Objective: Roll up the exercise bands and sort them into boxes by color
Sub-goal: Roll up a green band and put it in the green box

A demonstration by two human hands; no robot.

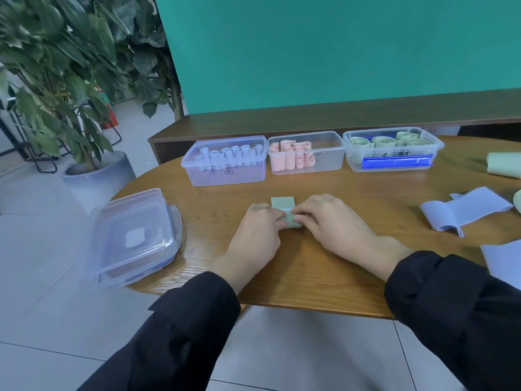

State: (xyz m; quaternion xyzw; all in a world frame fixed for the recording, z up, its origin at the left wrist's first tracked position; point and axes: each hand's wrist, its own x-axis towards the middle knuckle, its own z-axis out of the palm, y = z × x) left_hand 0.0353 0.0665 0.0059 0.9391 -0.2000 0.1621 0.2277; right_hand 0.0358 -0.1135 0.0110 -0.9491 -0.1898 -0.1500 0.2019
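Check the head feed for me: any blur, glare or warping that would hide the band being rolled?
Head view: even, soft light. The green band between the left hand and right hand reads clearly. The plant is motion-smeared, the table edge bows from the wide-angle lens, and the box lids show a mild sheen.
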